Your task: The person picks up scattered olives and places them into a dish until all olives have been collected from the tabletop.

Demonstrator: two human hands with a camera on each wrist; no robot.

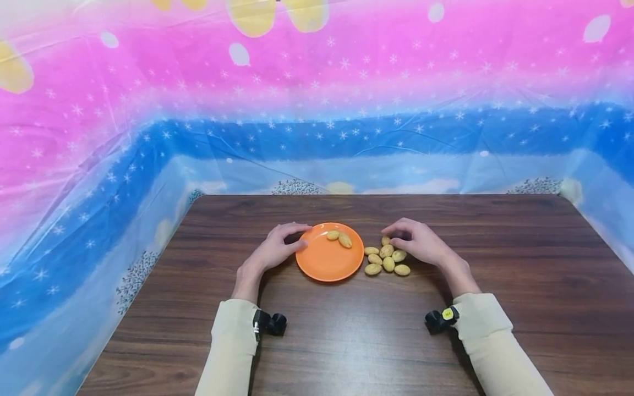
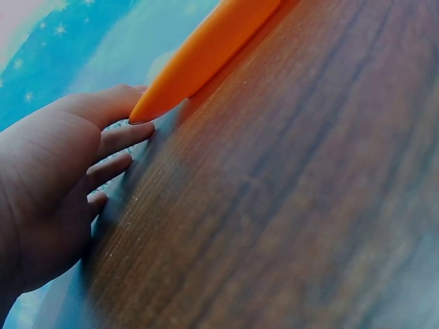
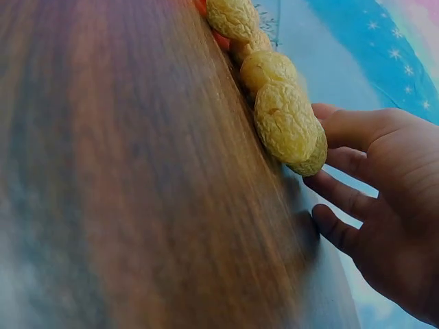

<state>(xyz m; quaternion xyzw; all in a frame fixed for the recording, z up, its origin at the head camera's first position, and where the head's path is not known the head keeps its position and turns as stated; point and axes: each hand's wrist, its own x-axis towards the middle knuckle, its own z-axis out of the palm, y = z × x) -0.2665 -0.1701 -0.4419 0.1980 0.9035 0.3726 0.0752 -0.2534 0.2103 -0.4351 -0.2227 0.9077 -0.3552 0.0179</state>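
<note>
An orange plate (image 1: pixel 329 261) lies on the table, carrying two wrinkled yellow oval fruits (image 1: pixel 345 240) near its far side. My left hand (image 1: pixel 272 248) holds the plate's left rim, thumb on the edge and index finger reaching round the far side. In the left wrist view, the plate's edge (image 2: pixel 199 62) passes between thumb and fingers. To the right of the plate sits a cluster of similar fruits (image 1: pixel 388 264). My right hand (image 1: pixel 421 242) pinches the farthest fruit (image 1: pixel 386 241) with thumb and index finger. The nearer fruits (image 3: pixel 285 123) partly hide these fingertips in the right wrist view.
A dark wood-grain table (image 1: pixel 342 341) spans the workspace. Behind and to the left hangs a pink and blue cloth (image 1: pixel 317 132) with snowflakes. Small black cameras (image 1: pixel 269 323) are strapped at both sleeves' cuffs, low over the table.
</note>
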